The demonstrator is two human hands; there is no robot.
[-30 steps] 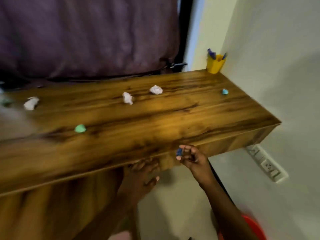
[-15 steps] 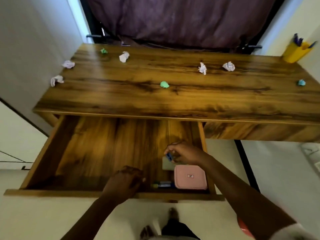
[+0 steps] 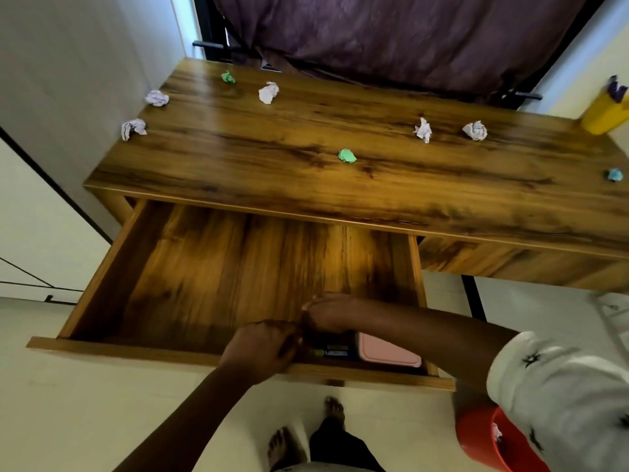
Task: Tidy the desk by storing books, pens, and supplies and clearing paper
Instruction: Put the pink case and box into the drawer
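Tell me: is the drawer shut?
No, the drawer stands pulled out, with a pink box inside it.

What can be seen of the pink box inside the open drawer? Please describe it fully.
The pink box is flat and rectangular with rounded corners, and it looks like smooth plastic. A seam along its edge suggests a closed lid. It lies flat in the front right corner of the open drawer, close to the front wall. A blue and yellow pen-like item lies just left of it; contact is unclear. The person's right forearm passes over it and hides its far edge.
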